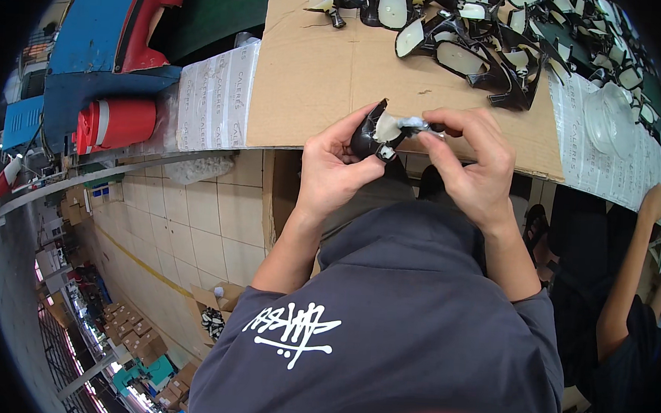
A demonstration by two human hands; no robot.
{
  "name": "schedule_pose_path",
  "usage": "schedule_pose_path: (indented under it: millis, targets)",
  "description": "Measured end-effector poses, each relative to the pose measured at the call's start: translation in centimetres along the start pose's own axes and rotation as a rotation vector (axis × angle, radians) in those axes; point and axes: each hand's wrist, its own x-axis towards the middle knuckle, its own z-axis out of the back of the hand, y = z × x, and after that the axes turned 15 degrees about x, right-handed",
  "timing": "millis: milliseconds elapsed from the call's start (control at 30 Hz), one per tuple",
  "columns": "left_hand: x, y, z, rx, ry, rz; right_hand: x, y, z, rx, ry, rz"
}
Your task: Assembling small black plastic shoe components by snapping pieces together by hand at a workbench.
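My left hand (333, 162) is closed around a glossy black shoe heel (365, 139) with a pale cream inner face, above the near edge of the cardboard. My right hand (473, 158) pinches a small, crumpled bluish-white wad (412, 124) between thumb and fingers, against or very close to the heel's pale face. A dark part shows beneath the wad; whether my right fingers also touch it I cannot tell. Beyond my hands, a pile of similar black shoe heels (458, 58) with cream faces lies across the cardboard's far right.
A flat cardboard sheet (307, 78) covers the table before me. At right stand clear plastic bowls (610, 120); farther off are many more heels. A red jug (118, 124) sits under a blue machine (93, 29) at left. Another person's arm (634, 267) rests at the right edge.
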Motion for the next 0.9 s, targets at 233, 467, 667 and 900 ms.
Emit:
schedule_pose_path:
  millis: [233,467,667,900]
  targets:
    - [-0.3,-1.2,0.8,-0.161,0.058,0.123,0.9,-1.8,1.0,-0.003,-0.105,-0.039]
    - [-3.1,-2.4,8.6,0.323,0.289,0.156,0.2,-3.8,2.9,0.321,-0.176,-0.306]
    - [-4.8,-3.5,13.7,1.198,0.2,-0.101,-0.3,-4.5,3.8,0.473,-0.1,-0.425]
    - [5.4,-3.8,8.4,0.768,-0.165,-0.175,-0.8,-5.0,3.9,0.545,-0.085,-0.418]
